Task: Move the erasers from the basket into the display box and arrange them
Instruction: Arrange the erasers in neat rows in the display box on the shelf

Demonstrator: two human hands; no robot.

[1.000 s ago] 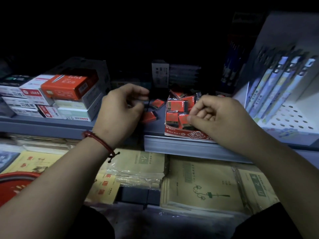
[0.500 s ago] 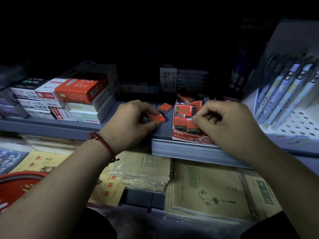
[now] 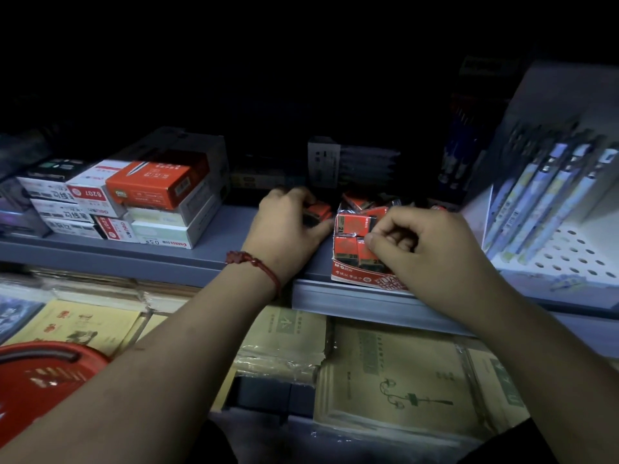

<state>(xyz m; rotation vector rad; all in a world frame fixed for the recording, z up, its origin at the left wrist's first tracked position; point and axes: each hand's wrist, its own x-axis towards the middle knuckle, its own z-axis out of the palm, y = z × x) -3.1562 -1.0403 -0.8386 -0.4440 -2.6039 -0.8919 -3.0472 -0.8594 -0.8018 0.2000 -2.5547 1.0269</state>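
**Arranging stock, centre frame**

Left hand (image 3: 288,226) fingers clamp a red-wrapped rectangular eraser (image 3: 319,209) just left of the red-and-white cardboard display box (image 3: 355,276) on the grey shelf (image 3: 160,259). Right hand (image 3: 432,252) fingers curl together over its front row; grasp cannot be told.

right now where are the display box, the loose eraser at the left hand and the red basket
display box (image 3: 355,278), head view, printed front wall
loose eraser (image 3: 318,208), head view, its red top face
red basket (image 3: 40,348), head view, upper rim
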